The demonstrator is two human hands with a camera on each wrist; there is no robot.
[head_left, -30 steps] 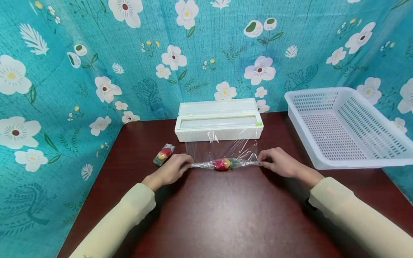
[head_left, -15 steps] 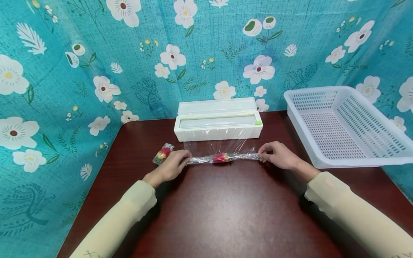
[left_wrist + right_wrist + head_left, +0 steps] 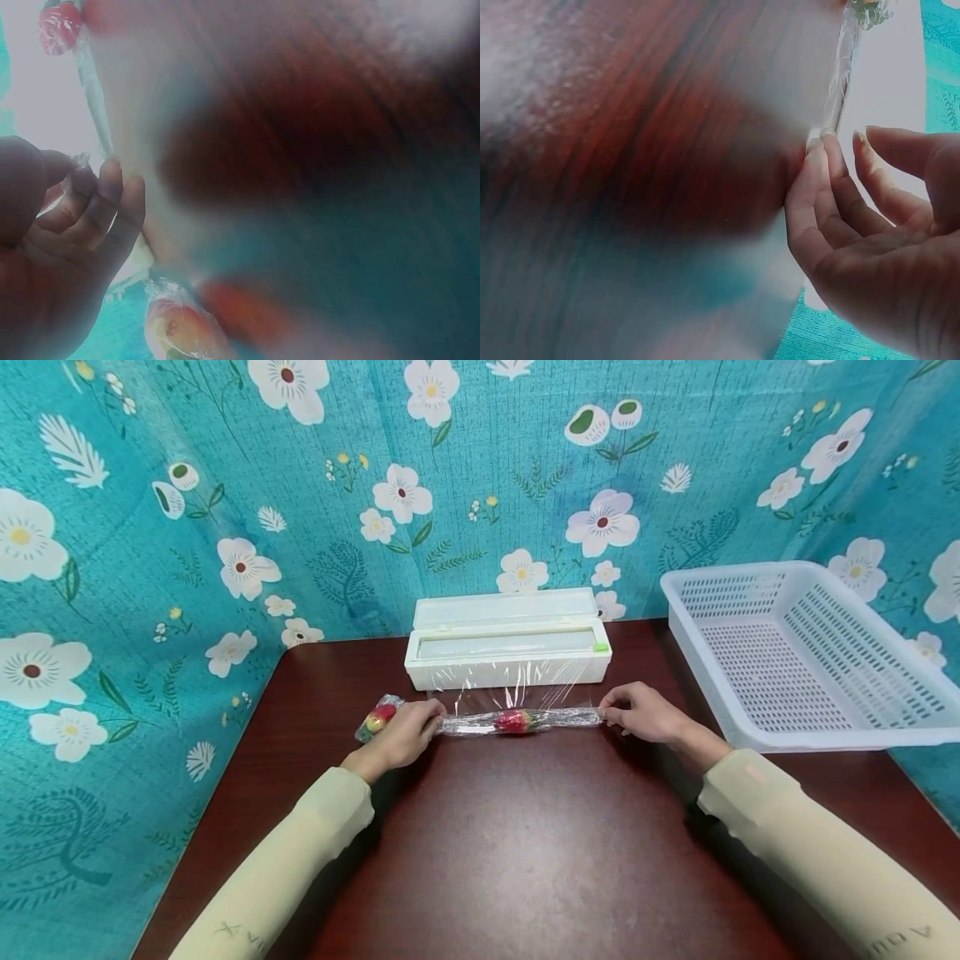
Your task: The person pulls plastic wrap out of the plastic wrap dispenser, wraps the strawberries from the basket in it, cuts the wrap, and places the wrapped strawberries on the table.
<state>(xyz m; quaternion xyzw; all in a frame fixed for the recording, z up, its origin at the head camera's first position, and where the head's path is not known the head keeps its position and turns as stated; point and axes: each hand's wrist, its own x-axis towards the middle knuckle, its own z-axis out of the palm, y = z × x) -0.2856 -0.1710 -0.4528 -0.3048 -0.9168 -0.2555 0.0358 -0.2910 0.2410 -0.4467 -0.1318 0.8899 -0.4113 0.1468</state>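
Note:
A small red piece [image 3: 513, 721] with some green at its right end lies rolled in clear plastic wrap [image 3: 468, 724]; its exact kind cannot be told. My left hand [image 3: 405, 733] pinches the left end of the roll between thumb and finger, and my right hand [image 3: 641, 714] pinches the right end. From the roll, a short stretch of film runs back to a white wrap dispenser [image 3: 510, 673] with its lid raised. Beside my left hand lies a wrapped red, yellow and green bundle [image 3: 379, 718], also seen near the bottom of the left wrist view.
A white perforated plastic basket [image 3: 750, 735] stands at the right of the dark red-brown table [image 3: 525, 852]. Behind and at the sides hangs a teal flowered cloth [image 3: 465, 468]. A green slider [image 3: 601, 647] sits on the dispenser's right end.
Both hands have moved away from the body, rolling the wrapped piece closer to the dispenser. The stretch of film between them is shorter, and the piece has turned, showing less yellow.

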